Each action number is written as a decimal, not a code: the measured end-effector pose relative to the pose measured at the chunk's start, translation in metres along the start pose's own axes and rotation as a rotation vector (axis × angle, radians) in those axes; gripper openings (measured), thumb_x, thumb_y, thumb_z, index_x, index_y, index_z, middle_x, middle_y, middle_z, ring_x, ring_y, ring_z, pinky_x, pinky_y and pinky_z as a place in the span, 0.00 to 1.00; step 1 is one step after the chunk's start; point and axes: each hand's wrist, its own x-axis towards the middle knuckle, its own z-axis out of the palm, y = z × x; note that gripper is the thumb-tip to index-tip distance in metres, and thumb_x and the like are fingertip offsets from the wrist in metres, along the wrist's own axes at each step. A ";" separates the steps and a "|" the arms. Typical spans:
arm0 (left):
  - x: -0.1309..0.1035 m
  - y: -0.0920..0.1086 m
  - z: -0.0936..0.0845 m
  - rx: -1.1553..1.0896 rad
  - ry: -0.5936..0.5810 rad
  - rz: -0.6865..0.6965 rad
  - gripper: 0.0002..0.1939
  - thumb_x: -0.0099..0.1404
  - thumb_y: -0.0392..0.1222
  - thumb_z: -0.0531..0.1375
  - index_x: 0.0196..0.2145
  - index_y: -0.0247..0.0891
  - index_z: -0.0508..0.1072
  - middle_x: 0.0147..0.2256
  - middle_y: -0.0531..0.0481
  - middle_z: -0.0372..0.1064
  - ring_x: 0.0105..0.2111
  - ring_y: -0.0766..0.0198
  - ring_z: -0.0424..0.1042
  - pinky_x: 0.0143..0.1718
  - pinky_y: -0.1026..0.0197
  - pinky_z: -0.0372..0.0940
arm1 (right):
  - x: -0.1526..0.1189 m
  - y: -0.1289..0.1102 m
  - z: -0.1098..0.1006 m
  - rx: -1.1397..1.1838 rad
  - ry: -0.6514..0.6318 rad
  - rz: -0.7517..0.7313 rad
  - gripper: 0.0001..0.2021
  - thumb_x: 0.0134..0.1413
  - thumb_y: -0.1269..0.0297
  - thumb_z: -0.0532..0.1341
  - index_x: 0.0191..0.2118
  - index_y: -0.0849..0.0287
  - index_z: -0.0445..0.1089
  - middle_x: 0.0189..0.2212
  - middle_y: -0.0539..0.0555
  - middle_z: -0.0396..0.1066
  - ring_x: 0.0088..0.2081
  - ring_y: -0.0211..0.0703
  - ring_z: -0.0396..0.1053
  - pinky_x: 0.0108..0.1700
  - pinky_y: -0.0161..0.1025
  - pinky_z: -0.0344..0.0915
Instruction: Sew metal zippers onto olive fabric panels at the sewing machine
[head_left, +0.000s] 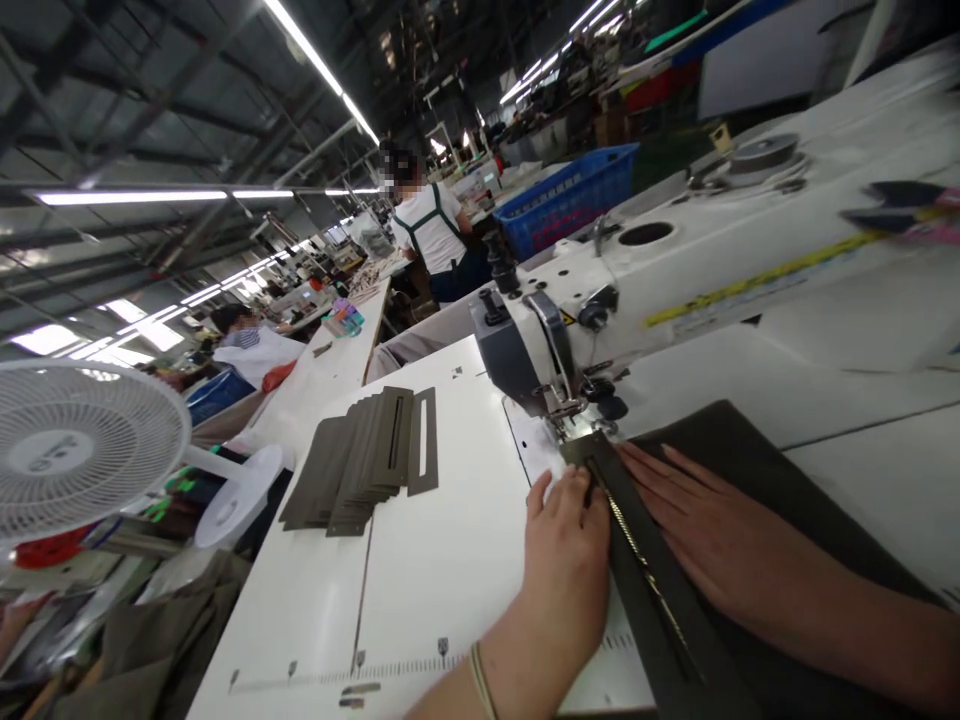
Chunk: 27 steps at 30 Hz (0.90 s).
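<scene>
A dark olive fabric piece lies under the head of a sewing machine. A gold-toothed zipper runs lengthwise through a slot in its narrow strip. My left hand has its fingers curled together on the strip's left edge, just in front of the presser foot. Lying flat, my right hand presses the fabric to the right of the zipper with fingers stretched toward the needle. Left of the machine, a fanned stack of slotted olive panels rests on the white table.
A white fan stands at the left, above piled fabric. Snips lie on the machine's top. Behind are a blue crate and a person facing away. Another person sits farther left.
</scene>
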 end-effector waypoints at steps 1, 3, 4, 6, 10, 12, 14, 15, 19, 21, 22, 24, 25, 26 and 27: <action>0.001 -0.001 0.002 0.012 0.004 0.011 0.12 0.70 0.30 0.51 0.45 0.33 0.72 0.48 0.40 0.73 0.50 0.59 0.71 0.56 0.51 0.65 | 0.001 0.001 0.001 0.001 0.002 -0.002 0.26 0.61 0.71 0.47 0.64 0.70 0.55 0.60 0.66 0.62 0.63 0.53 0.56 0.60 0.54 0.55; 0.004 -0.004 0.005 0.028 0.008 0.024 0.11 0.70 0.30 0.52 0.45 0.31 0.72 0.48 0.39 0.73 0.51 0.58 0.71 0.56 0.52 0.66 | 0.003 0.004 0.004 0.010 0.011 0.006 0.26 0.61 0.71 0.47 0.65 0.69 0.53 0.59 0.65 0.63 0.63 0.52 0.56 0.60 0.54 0.56; 0.007 -0.007 0.006 0.032 0.008 0.024 0.11 0.70 0.30 0.52 0.45 0.30 0.72 0.48 0.39 0.72 0.51 0.58 0.71 0.56 0.52 0.66 | 0.005 0.005 0.006 0.015 0.013 0.014 0.27 0.61 0.71 0.46 0.65 0.68 0.53 0.59 0.65 0.63 0.63 0.51 0.56 0.60 0.54 0.56; 0.012 -0.012 0.009 0.034 -0.003 0.021 0.11 0.70 0.30 0.52 0.45 0.30 0.72 0.49 0.38 0.72 0.51 0.58 0.71 0.57 0.52 0.65 | 0.010 0.009 0.011 0.027 -0.003 0.032 0.27 0.61 0.72 0.47 0.66 0.67 0.51 0.59 0.64 0.63 0.63 0.50 0.56 0.61 0.54 0.56; 0.019 -0.021 0.016 0.009 0.023 -0.002 0.12 0.71 0.30 0.50 0.46 0.29 0.72 0.49 0.37 0.72 0.52 0.57 0.71 0.56 0.50 0.67 | 0.020 0.015 0.018 0.045 -0.047 0.040 0.28 0.60 0.73 0.48 0.66 0.69 0.52 0.57 0.67 0.65 0.60 0.51 0.60 0.60 0.55 0.57; 0.020 -0.023 0.018 -0.005 0.064 -0.006 0.14 0.72 0.30 0.47 0.47 0.29 0.71 0.48 0.36 0.72 0.51 0.56 0.71 0.54 0.49 0.68 | 0.024 0.016 0.018 0.048 -0.037 0.052 0.28 0.59 0.74 0.47 0.66 0.70 0.51 0.56 0.67 0.66 0.58 0.51 0.63 0.59 0.54 0.58; 0.020 -0.024 0.019 -0.016 0.069 -0.001 0.16 0.72 0.30 0.46 0.48 0.28 0.71 0.48 0.35 0.72 0.51 0.55 0.71 0.53 0.48 0.69 | 0.026 0.017 0.017 0.046 -0.037 0.052 0.29 0.59 0.74 0.47 0.67 0.69 0.50 0.56 0.67 0.67 0.57 0.51 0.65 0.58 0.53 0.60; 0.021 -0.024 0.018 -0.021 0.056 0.001 0.16 0.72 0.30 0.46 0.48 0.28 0.71 0.49 0.34 0.71 0.52 0.55 0.70 0.53 0.48 0.69 | 0.026 0.017 0.016 0.040 -0.040 0.045 0.30 0.58 0.75 0.47 0.67 0.69 0.50 0.55 0.66 0.67 0.56 0.51 0.65 0.58 0.53 0.60; 0.023 -0.023 0.015 -0.045 0.049 -0.009 0.16 0.73 0.31 0.45 0.47 0.28 0.71 0.49 0.35 0.71 0.51 0.55 0.70 0.54 0.49 0.68 | 0.027 0.018 0.014 0.024 -0.043 0.007 0.30 0.58 0.74 0.47 0.67 0.68 0.50 0.55 0.65 0.67 0.55 0.51 0.66 0.57 0.52 0.60; 0.024 -0.023 0.015 -0.052 0.071 -0.007 0.17 0.73 0.31 0.44 0.46 0.28 0.72 0.48 0.36 0.72 0.50 0.55 0.71 0.53 0.51 0.68 | 0.027 0.018 0.014 0.026 -0.034 0.029 0.30 0.58 0.75 0.46 0.67 0.69 0.49 0.55 0.66 0.68 0.55 0.51 0.66 0.57 0.51 0.60; 0.024 -0.023 0.015 -0.051 0.077 -0.003 0.17 0.73 0.32 0.44 0.46 0.28 0.72 0.48 0.36 0.72 0.50 0.55 0.72 0.53 0.51 0.68 | 0.027 0.018 0.013 0.027 -0.035 0.039 0.30 0.58 0.75 0.46 0.67 0.70 0.49 0.54 0.66 0.68 0.55 0.51 0.66 0.57 0.51 0.59; 0.024 -0.025 0.017 -0.042 0.077 0.010 0.18 0.73 0.31 0.44 0.46 0.28 0.72 0.49 0.36 0.72 0.50 0.55 0.72 0.53 0.51 0.69 | 0.027 0.018 0.013 0.035 -0.045 0.033 0.30 0.59 0.74 0.47 0.67 0.72 0.48 0.54 0.67 0.69 0.55 0.51 0.66 0.58 0.51 0.59; 0.023 -0.025 0.017 -0.038 0.073 0.018 0.17 0.73 0.31 0.44 0.46 0.28 0.72 0.49 0.36 0.72 0.50 0.55 0.72 0.53 0.51 0.68 | 0.028 0.018 0.012 0.042 -0.056 0.030 0.30 0.59 0.73 0.47 0.67 0.73 0.48 0.54 0.67 0.68 0.56 0.51 0.65 0.58 0.51 0.59; 0.023 -0.026 0.017 -0.032 0.072 0.027 0.17 0.73 0.31 0.44 0.46 0.28 0.72 0.49 0.36 0.71 0.50 0.55 0.72 0.53 0.50 0.68 | 0.028 0.017 0.012 0.050 -0.070 0.034 0.30 0.59 0.73 0.48 0.67 0.72 0.48 0.54 0.67 0.68 0.57 0.51 0.64 0.58 0.51 0.59; 0.023 -0.026 0.017 -0.025 0.073 0.036 0.17 0.72 0.31 0.45 0.47 0.29 0.72 0.49 0.36 0.72 0.50 0.55 0.72 0.53 0.49 0.68 | 0.029 0.017 0.011 0.060 -0.077 0.048 0.30 0.59 0.73 0.48 0.67 0.71 0.49 0.55 0.67 0.68 0.57 0.51 0.64 0.59 0.51 0.59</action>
